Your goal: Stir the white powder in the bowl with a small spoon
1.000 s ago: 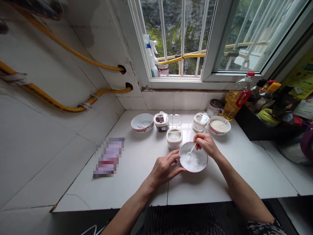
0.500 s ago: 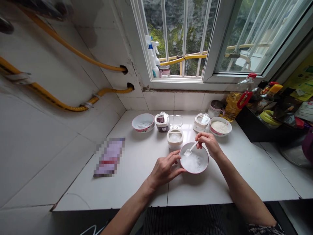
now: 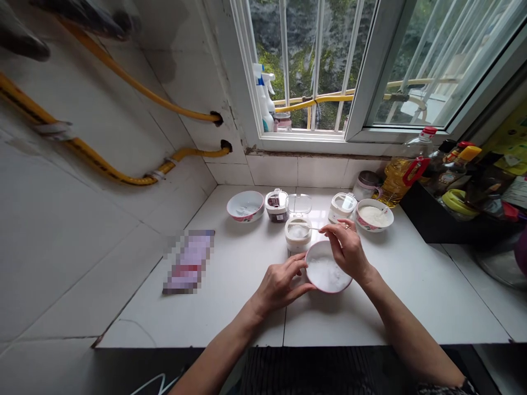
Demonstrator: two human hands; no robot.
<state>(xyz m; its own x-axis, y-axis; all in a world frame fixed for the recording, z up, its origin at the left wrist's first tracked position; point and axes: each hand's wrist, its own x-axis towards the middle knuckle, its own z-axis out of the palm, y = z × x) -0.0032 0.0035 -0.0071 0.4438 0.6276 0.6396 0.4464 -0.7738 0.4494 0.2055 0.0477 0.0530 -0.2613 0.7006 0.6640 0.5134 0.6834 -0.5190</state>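
My left hand [image 3: 284, 281] grips the left rim of a white bowl [image 3: 328, 267] with a pink edge, which holds white powdery stuff. Pinched between the fingers of my right hand [image 3: 345, 244] is the handle of a small white spoon [image 3: 312, 227]. The spoon's head is over or inside the open square container [image 3: 298, 233] of white contents, just behind the bowl. My right hand hangs above the bowl's right rear rim and covers part of it.
Behind stand a bowl [image 3: 245, 207], a jar with dark contents [image 3: 277, 206], a lidded white container [image 3: 342, 207] and a bowl of pale powder [image 3: 374, 215]. An oil bottle [image 3: 401, 173] is at the back right. A purple packet [image 3: 191, 260] lies at the left.
My right hand has moved the spoon from above the bowl back and left to the open container. My left hand keeps its hold on the bowl. The view has shifted slightly.
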